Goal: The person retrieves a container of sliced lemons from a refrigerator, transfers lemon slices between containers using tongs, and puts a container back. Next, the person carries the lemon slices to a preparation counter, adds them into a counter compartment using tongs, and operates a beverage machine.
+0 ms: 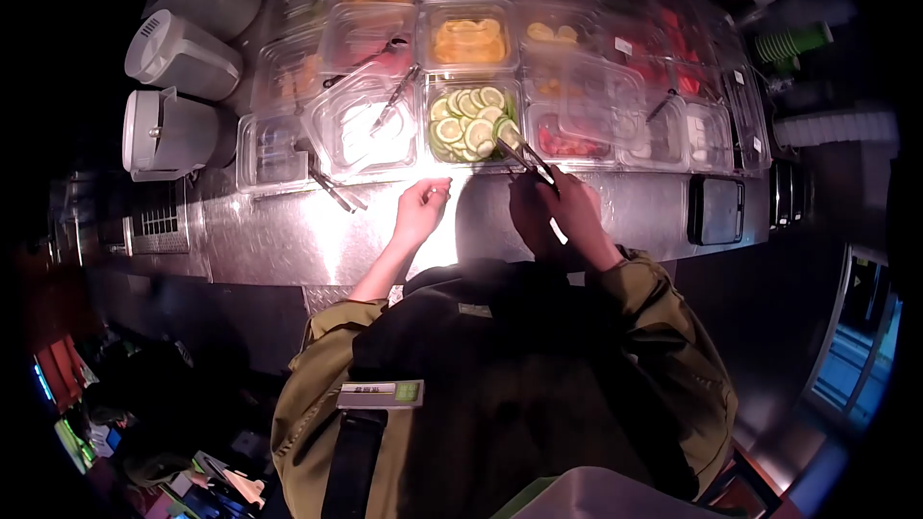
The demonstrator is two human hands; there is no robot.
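Black tongs (525, 156) are in my right hand (574, 207), over the front edge of the counter. Their tips reach into the right side of a clear container of green citrus slices (468, 121), touching a slice there. My left hand (423, 208) is near the counter's front edge, below and left of that container, with its fingers curled together; whether they hold anything small I cannot make out. Behind the green slices sits a container of orange slices (469, 41). To the right is a container with red pieces (573, 138).
Pitchers (162, 135) line the left side. Other tongs (335, 185) lie at the steel counter's (288, 231) container edge. A black tray (717, 210) and stacked green cups (794, 41) are on the right. Another person's hand (199, 479) shows at lower left.
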